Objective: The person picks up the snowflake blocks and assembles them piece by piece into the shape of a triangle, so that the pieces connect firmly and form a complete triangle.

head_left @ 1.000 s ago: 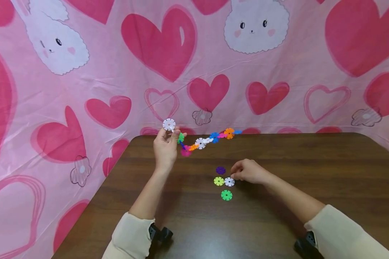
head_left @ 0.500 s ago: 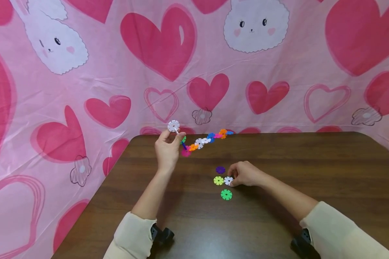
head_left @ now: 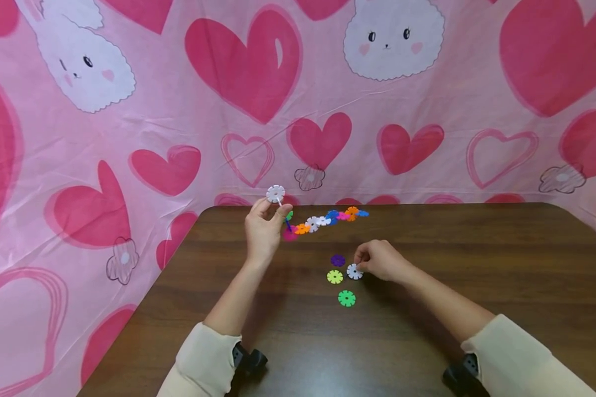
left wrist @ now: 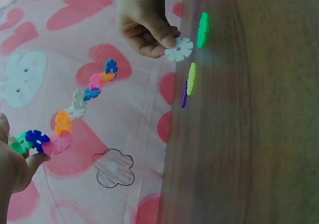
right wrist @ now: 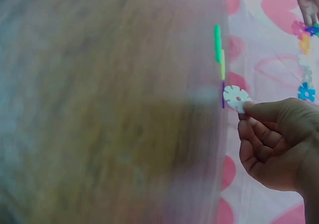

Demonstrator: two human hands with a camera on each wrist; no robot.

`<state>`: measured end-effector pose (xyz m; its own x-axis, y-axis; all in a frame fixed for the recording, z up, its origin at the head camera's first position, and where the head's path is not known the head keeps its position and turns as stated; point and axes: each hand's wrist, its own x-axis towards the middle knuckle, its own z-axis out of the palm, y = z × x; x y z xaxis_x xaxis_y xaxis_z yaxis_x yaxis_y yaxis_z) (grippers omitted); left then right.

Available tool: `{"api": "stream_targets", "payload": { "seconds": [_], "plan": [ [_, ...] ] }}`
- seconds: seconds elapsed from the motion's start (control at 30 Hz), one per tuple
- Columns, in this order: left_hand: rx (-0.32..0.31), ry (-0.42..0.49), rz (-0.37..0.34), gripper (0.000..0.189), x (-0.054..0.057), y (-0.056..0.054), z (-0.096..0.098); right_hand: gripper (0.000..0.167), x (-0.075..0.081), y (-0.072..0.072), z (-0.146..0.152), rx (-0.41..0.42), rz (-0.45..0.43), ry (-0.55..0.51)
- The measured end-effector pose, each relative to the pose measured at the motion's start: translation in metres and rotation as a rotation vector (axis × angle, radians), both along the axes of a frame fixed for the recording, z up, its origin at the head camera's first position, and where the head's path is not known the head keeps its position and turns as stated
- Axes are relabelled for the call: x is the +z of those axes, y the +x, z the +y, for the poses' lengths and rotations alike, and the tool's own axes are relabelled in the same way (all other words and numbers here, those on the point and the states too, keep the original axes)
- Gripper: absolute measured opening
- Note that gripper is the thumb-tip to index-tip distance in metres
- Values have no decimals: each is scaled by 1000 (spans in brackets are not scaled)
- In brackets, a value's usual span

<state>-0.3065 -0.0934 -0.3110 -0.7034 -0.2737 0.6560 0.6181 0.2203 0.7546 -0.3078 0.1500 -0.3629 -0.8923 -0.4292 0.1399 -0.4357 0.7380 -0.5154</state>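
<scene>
My left hand (head_left: 263,237) pinches the near end of a chain of interlocking snowflake discs (head_left: 312,223) and holds it above the table's far left. A white disc (head_left: 275,193) tops that end, sticking up over the fingers; the rest stretches right in green, dark blue, pink, orange, white and blue. Between thumb and fingertips my right hand (head_left: 384,261) grips a loose white snowflake disc (right wrist: 235,97), which the left wrist view shows raised off the tabletop. Close by lie a purple disc (head_left: 338,260), a yellow disc (head_left: 335,277) and a green disc (head_left: 346,298).
The dark wooden table (head_left: 298,347) reaches back to a pink cloth (head_left: 328,94) printed with hearts and rabbits. A black wrist camera (head_left: 250,361) sits at the left cuff, another camera (head_left: 462,377) at the right.
My right hand has taken hold of the white disc and lifted it away from beside the yellow one. My left hand has shifted slightly right with the chain.
</scene>
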Motion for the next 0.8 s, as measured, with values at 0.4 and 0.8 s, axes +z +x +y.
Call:
{"api": "stream_targets", "payload": {
  "seconds": [0.4,0.8],
  "plan": [
    [-91,-30,-182,31,-2,4,8,9,21,8,12,-184,145,-432],
    [-157,-270,42,25,-11,9,29,24,46,16,0,-177,-154,-894]
  ]
}}
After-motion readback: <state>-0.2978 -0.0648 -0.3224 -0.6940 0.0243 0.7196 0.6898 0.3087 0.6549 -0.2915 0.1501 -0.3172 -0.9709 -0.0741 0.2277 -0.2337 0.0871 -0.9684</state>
